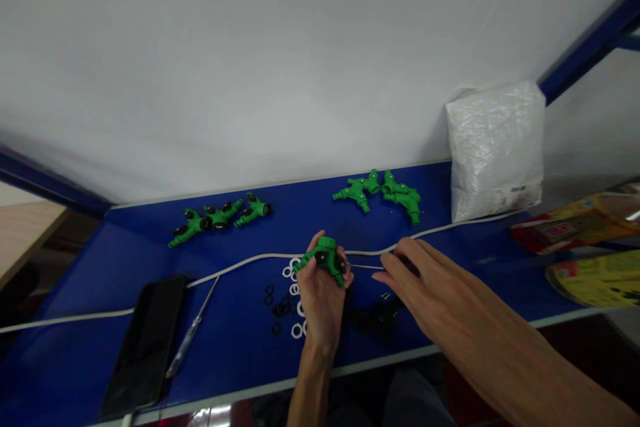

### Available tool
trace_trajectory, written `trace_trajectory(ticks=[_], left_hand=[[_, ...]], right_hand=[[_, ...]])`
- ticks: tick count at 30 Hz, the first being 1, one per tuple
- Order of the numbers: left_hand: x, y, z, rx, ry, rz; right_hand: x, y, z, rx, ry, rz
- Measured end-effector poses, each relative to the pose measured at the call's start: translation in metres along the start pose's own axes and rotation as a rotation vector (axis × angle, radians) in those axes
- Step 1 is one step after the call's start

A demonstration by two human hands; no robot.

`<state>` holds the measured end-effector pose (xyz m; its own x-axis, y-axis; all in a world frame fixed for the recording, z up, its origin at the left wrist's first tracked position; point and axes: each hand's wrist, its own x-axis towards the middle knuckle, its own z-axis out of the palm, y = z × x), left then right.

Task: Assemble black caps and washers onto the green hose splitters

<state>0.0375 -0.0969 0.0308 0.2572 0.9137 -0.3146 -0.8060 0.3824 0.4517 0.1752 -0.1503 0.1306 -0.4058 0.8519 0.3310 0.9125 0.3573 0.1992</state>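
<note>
1. Nearest the camera, the right hand (425, 287) stretches out from the lower right over the blue table (235, 340), palm down; its fingers (387, 275) are extended and spread loosely, holding nothing, with their tips at the white cable (240, 261). Whether they touch the cable cannot be told.
2. Left hand (320, 297) rises from the bottom edge, its fingers (313, 265) curled tightly around a green hose splitter (324, 258), which sits above the table just in front of the cable, near the middle of the table.
3. White rings (295, 293) and black rings (275, 307) lie scattered on the table just left of the left hand and partly under it.
4. Small dark parts (377, 317) lie between the two wrists; they are too blurred to tell apart.
5. At the back left, a row of three green splitters with black knobs (217, 217) lies well apart from the hands.
6. At the back right, a cluster of plain green splitters (383, 192) lies near a white plastic bag (495, 150) leaning against the wall.
7. A black phone (145, 343) lies at the near left, with a screwdriver (193, 330) just beside it on its right.
8. Colourful packets (580, 230) lie at the far right edge.
</note>
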Motion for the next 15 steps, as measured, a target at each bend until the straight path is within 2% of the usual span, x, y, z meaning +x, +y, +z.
trace_trajectory(ticks=[3, 7, 15], left_hand=[[0.000, 0.000, 0.001, 0.001, 0.032, -0.010], [-0.001, -0.001, 0.000, 0.002, 0.027, -0.015], [-0.003, 0.000, 0.001, 0.018, 0.003, -0.008]], right_hand=[[0.002, -0.003, -0.007, 0.044, 0.043, -0.007], [0.006, -0.006, -0.015, 0.113, 0.001, -0.016], [0.003, -0.002, -0.004, -0.004, -0.071, 0.006]])
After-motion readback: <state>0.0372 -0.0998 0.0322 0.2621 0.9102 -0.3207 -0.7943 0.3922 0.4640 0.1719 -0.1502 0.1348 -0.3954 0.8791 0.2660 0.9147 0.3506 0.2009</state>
